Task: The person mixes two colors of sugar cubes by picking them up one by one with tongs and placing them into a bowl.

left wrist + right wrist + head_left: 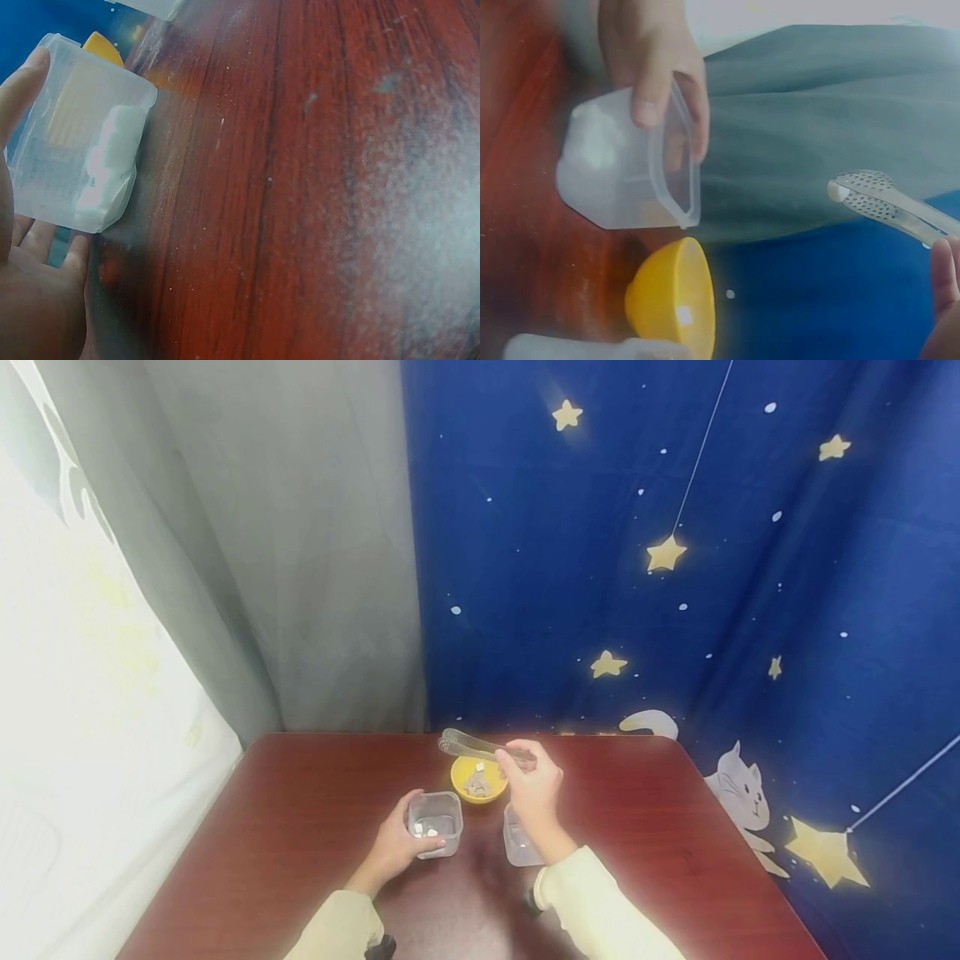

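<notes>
My left hand (397, 843) grips a clear square plastic container (442, 850) between thumb and fingers, and several white pieces (112, 157) lie at its bottom. Held in my right hand (537, 787) are perforated metal tongs (472, 745), reaching left over a yellow bowl (456, 783). A small white piece (838, 192) is pinched in their tips in the right wrist view. Inside the bowl lie greyish pieces (477, 783) and a white one. A second clear container (522, 852) stands under my right wrist, partly hidden by it.
Everything stands on a dark red wooden table (322, 793). Behind it hang a grey curtain (330, 568) and a blue curtain (540, 568) with stars. A white curtain (97, 735) hangs on the left.
</notes>
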A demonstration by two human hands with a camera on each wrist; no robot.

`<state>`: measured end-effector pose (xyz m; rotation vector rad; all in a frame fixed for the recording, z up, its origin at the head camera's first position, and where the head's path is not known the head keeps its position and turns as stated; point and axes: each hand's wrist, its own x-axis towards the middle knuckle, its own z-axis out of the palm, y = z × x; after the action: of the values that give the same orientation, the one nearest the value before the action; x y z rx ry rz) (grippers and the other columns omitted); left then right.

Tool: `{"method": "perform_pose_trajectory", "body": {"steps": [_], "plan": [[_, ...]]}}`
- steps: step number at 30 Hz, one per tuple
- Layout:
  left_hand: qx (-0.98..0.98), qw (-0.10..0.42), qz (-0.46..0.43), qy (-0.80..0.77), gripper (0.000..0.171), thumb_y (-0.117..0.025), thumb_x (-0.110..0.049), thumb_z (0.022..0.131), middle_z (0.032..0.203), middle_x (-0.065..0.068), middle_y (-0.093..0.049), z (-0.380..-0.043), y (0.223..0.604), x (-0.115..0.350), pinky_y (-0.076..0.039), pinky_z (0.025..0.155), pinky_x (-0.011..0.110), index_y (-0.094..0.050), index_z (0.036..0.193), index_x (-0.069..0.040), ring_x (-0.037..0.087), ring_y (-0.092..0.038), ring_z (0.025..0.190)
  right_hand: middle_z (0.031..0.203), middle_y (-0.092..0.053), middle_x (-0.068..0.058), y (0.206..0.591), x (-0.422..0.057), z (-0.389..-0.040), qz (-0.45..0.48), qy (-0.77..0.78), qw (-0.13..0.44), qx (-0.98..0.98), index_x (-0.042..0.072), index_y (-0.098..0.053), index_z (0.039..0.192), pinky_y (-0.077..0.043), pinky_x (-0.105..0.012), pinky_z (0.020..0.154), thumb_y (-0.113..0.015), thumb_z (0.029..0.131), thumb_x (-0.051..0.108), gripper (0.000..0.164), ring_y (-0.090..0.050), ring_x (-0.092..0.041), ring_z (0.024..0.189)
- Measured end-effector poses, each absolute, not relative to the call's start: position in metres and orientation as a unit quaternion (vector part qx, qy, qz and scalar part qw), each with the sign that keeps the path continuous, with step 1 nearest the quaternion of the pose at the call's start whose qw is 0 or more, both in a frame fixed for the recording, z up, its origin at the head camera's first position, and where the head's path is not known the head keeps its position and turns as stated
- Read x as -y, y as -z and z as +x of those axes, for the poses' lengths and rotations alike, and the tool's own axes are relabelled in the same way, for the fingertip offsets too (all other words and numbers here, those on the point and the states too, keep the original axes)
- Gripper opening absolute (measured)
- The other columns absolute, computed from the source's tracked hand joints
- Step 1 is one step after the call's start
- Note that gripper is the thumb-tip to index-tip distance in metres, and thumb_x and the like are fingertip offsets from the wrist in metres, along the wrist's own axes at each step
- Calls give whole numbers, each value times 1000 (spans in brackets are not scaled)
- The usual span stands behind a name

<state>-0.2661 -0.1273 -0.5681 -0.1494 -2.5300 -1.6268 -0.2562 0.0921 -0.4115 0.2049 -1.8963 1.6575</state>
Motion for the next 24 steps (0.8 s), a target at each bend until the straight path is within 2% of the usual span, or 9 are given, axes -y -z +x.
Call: {"method": "perform_pose_trajectory", "body": {"steps": [4, 7, 10, 17, 24], "plan": [[840, 66, -50, 536, 100, -94, -29, 57, 125, 14, -59, -266, 568, 127, -43, 93, 48, -44, 142, -11, 31, -56, 109, 76, -71, -16, 407, -97, -259, 63, -628, 304, 713, -6, -68, 94, -55, -26, 56, -77, 81, 2, 18, -70, -30, 66], [842, 65, -51, 533, 100, -94, -30, 57, 124, 15, -59, -267, 569, 126, -44, 93, 48, -43, 142, -11, 31, -56, 109, 77, -71, -17, 406, -101, -262, 59, -634, 310, 706, -7, -67, 95, -57, -34, 57, -77, 81, 1, 19, -70, -32, 65], [843, 64, -52, 532, 100, -94, -31, 57, 124, 15, -59, -267, 570, 126, -44, 92, 48, -43, 142, -11, 31, -56, 109, 77, -71, -18, 406, -105, -264, 58, -635, 320, 701, -8, -67, 95, -56, -36, 55, -76, 81, 1, 19, -68, -36, 64], [839, 66, -50, 537, 98, -94, -27, 58, 123, 14, -59, -266, 569, 127, -44, 93, 48, -44, 141, -12, 31, -57, 108, 80, -71, -18, 407, -112, -266, 48, -634, 319, 703, -7, -66, 98, -54, -22, 55, -76, 82, 3, 21, -69, -37, 66], [840, 64, -47, 537, 98, -94, -27, 58, 123, 14, -59, -267, 569, 126, -44, 93, 49, -44, 141, -12, 31, -56, 108, 88, -72, -18, 411, -113, -262, 40, -631, 310, 710, -7, -66, 100, -54, -23, 57, -76, 82, 5, 24, -69, -37, 70]]}}
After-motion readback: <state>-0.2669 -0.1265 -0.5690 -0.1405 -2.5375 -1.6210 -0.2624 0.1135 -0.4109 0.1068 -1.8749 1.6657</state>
